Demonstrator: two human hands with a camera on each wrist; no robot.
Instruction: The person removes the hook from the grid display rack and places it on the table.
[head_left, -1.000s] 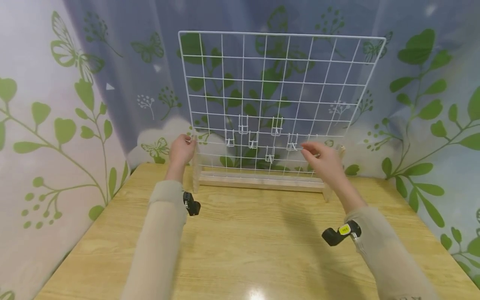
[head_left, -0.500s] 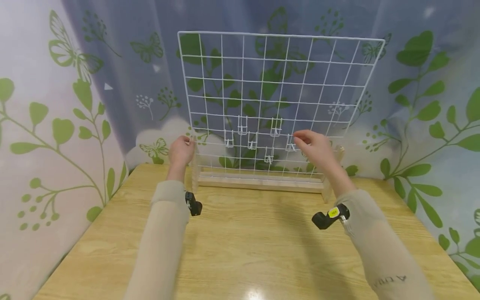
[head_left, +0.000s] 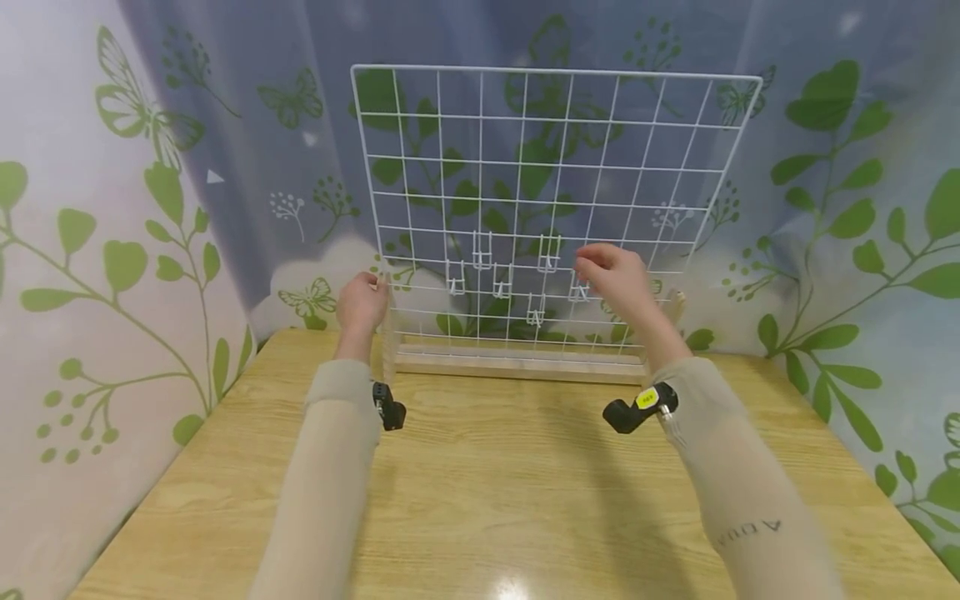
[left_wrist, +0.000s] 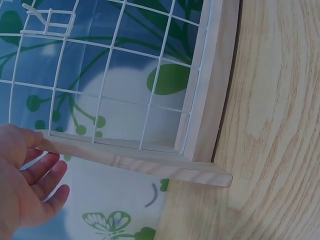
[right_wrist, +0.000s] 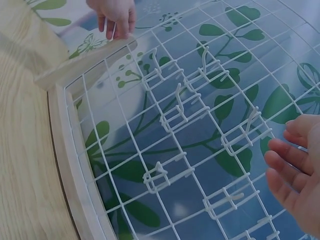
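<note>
A white wire grid panel (head_left: 555, 142) stands upright in a pale wooden stand (head_left: 517, 364). Several white wire hooks (head_left: 482, 252) hang on its lower half. My left hand (head_left: 362, 305) holds the top end of the stand's left upright (left_wrist: 115, 161), thumb over it and fingers beneath. My right hand (head_left: 617, 275) is raised at the grid's right half, just above and beside a hook (head_left: 579, 292). In the right wrist view its fingers (right_wrist: 287, 155) are loosely bent, and nothing clearly shows in them. One more white wire piece (right_wrist: 255, 232) is cut off at that view's bottom edge.
The stand rests at the back of a wood-grain table (head_left: 480, 475). Close behind the grid hangs a blue and white curtain (head_left: 315, 50) with green leaf and butterfly prints. The stand's right upright (head_left: 675, 308) is partly hidden by my right arm.
My right hand has moved left and up along the grid, from right of the lower right hook to just above it. The left hand keeps its hold on the upright.
</note>
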